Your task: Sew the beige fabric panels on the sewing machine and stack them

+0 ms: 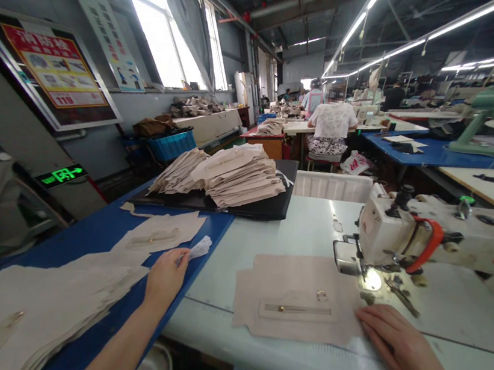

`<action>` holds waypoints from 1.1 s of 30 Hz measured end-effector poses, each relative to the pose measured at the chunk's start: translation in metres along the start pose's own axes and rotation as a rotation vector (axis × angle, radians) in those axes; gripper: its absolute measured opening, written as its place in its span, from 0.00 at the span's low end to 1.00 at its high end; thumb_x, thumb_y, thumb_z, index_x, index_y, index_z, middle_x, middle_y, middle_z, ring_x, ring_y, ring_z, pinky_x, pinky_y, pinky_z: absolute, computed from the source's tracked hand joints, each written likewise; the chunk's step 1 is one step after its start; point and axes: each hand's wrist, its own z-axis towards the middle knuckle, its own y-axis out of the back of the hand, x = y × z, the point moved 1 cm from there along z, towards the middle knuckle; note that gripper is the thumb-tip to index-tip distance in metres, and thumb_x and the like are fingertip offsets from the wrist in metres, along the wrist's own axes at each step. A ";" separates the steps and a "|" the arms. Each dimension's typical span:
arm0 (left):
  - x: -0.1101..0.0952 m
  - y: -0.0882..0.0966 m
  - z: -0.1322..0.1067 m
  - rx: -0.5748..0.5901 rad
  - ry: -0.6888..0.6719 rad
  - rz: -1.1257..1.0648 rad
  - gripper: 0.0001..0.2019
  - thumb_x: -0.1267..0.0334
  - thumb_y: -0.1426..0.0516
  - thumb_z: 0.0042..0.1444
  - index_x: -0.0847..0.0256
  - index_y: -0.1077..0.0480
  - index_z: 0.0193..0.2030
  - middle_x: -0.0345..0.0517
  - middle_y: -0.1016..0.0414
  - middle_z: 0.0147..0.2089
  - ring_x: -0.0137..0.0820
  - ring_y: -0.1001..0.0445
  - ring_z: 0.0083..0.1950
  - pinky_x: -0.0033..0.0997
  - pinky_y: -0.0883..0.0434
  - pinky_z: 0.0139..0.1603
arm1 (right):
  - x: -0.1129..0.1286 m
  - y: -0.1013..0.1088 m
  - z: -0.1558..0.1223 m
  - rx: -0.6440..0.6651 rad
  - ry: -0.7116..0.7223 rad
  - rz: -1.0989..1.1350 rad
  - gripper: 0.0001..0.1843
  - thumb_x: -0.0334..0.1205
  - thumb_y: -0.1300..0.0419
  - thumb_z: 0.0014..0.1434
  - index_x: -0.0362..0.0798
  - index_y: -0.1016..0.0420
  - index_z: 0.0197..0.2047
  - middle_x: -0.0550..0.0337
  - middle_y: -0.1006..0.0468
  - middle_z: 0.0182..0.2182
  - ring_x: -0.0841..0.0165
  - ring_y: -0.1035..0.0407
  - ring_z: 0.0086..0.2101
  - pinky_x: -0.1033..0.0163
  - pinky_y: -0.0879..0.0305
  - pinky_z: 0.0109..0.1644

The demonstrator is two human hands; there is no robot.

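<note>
My left hand [168,275] is over the blue table surface, thumb and fingers pinched on a small white piece of thin material [201,248]; its exact kind I cannot make out. My right hand [397,341] lies flat on the pale sewing table, fingertips at the right edge of a beige fabric panel [256,286]. That panel lies flat, with a zipper [307,310] in a stitched rectangle and a metal ring [321,295] above it. Just beyond my right hand is the sewing machine [387,228], its lamp lit by the needle area.
To the left lies a stack of beige panels [64,294], with another panel [163,231] beyond it. Piled panels [239,175] rest on a black board [266,212] at the back. Behind stands a white crate [333,187]. Farther off, a person [332,123] sits facing away.
</note>
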 end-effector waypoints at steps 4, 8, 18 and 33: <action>0.004 -0.002 0.001 -0.015 0.039 -0.011 0.13 0.59 0.50 0.55 0.58 0.25 0.34 0.48 0.18 0.38 0.39 0.21 0.39 0.33 0.26 0.44 | -0.001 -0.001 -0.001 0.007 -0.001 -0.009 0.15 0.42 0.48 0.68 0.50 0.20 0.45 0.54 0.18 0.41 0.64 0.24 0.42 0.60 0.25 0.48; 0.005 -0.002 0.002 -0.028 0.048 -0.021 0.11 0.61 0.49 0.55 0.57 0.25 0.33 0.46 0.19 0.36 0.38 0.21 0.37 0.32 0.27 0.41 | -0.002 -0.001 -0.002 0.012 0.000 -0.006 0.15 0.43 0.48 0.68 0.50 0.20 0.45 0.55 0.18 0.41 0.64 0.24 0.41 0.60 0.25 0.48; 0.002 0.005 -0.004 -0.334 -0.219 0.026 0.12 0.61 0.51 0.62 0.58 0.28 0.34 0.50 0.20 0.35 0.40 0.23 0.39 0.36 0.28 0.42 | -0.001 -0.002 -0.001 -0.007 0.019 -0.003 0.14 0.41 0.49 0.68 0.49 0.21 0.45 0.53 0.19 0.40 0.64 0.24 0.41 0.60 0.25 0.48; -0.196 -0.035 -0.062 -0.200 -1.057 -0.236 0.10 0.69 0.49 0.65 0.60 0.25 0.40 0.46 0.22 0.37 0.36 0.26 0.42 0.38 0.30 0.51 | 0.032 0.015 0.001 0.329 -0.082 0.093 0.19 0.39 0.47 0.68 0.44 0.29 0.60 0.46 0.28 0.58 0.60 0.36 0.60 0.51 0.39 0.64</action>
